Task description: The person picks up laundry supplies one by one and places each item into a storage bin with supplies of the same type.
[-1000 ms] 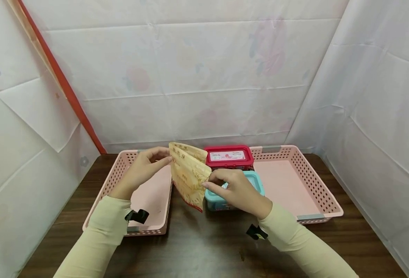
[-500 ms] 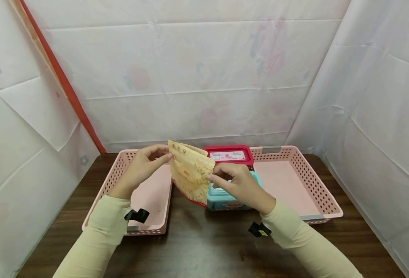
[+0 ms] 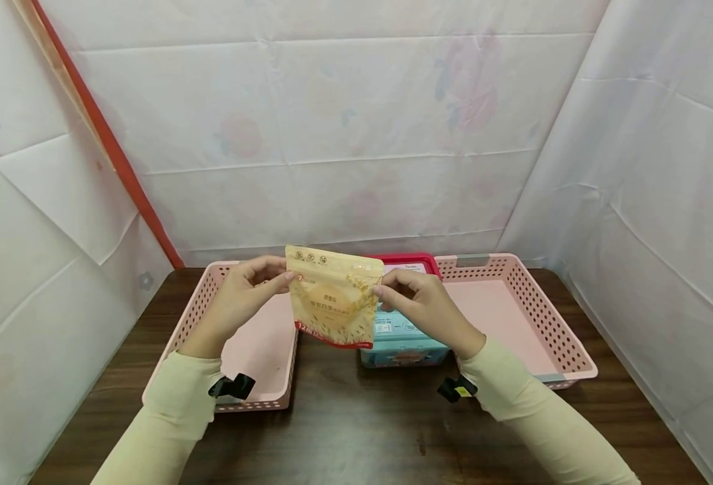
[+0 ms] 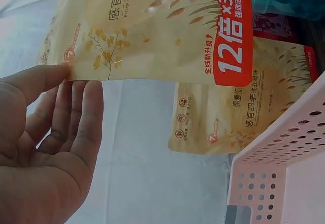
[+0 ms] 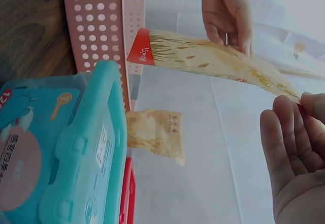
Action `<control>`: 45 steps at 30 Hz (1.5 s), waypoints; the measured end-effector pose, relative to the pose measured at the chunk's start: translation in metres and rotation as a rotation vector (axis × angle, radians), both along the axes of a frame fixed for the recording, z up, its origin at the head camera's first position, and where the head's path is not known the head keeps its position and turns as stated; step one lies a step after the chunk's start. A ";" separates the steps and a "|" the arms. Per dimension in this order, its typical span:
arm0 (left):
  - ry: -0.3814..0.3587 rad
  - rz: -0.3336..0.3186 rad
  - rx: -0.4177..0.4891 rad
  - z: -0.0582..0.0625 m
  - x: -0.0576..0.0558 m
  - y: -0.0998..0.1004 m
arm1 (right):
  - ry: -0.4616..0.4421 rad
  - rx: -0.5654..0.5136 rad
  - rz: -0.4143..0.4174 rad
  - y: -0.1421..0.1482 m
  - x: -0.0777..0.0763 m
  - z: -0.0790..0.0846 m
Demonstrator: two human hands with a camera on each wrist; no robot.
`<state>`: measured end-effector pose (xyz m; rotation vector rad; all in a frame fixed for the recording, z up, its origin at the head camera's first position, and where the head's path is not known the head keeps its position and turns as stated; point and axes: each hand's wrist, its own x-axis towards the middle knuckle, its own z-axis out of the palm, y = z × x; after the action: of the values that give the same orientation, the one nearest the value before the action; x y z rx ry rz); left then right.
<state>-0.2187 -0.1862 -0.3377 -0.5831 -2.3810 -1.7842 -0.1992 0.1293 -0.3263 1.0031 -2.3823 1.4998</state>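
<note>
A flat yellow pouch [image 3: 334, 303] with a red lower band hangs upright above the table, its printed front facing the head camera. My left hand [image 3: 235, 303] pinches its left edge near the top, thumb in front. On the opposite edge my right hand [image 3: 425, 306] pinches it between thumb and fingers. Behind the held pouch, a second matching pouch [image 4: 218, 120] shows in the left wrist view; the head view hides it. Below my right hand stands a teal lidded box [image 3: 404, 347], partly covered by the pouch and hand.
Two pink perforated baskets stand left and right: the left basket [image 3: 280, 397] under my left forearm, the right basket [image 3: 489, 310] beyond my right hand. A red-lidded box [image 3: 423, 259] sits behind the teal one. Dark wooden table [image 3: 344, 431] lies in front; white cloth [image 3: 356, 135] hangs around.
The pouch has turned from a slant to face the head camera, its bottom edge rising. My right hand has shifted right and slightly up with its edge; my left hand has moved slightly left.
</note>
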 end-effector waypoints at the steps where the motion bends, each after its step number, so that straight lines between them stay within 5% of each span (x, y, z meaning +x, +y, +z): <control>1: 0.002 -0.001 -0.003 0.000 0.001 0.000 | -0.005 0.006 -0.011 0.001 -0.003 -0.003; 15: 0.009 0.004 0.043 -0.004 0.010 0.000 | -0.056 0.027 -0.057 0.005 -0.018 -0.006; 39: 0.119 0.134 0.024 0.000 0.014 -0.014 | -0.113 -0.056 -0.006 -0.021 -0.025 -0.006; 45: 0.105 0.223 0.001 0.000 0.018 -0.025 | -0.121 -0.064 0.012 -0.036 -0.029 -0.005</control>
<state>-0.2003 -0.2116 -0.3381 -0.3826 -2.2745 -1.6203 -0.2279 0.0937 -0.3314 0.9396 -2.3945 1.6756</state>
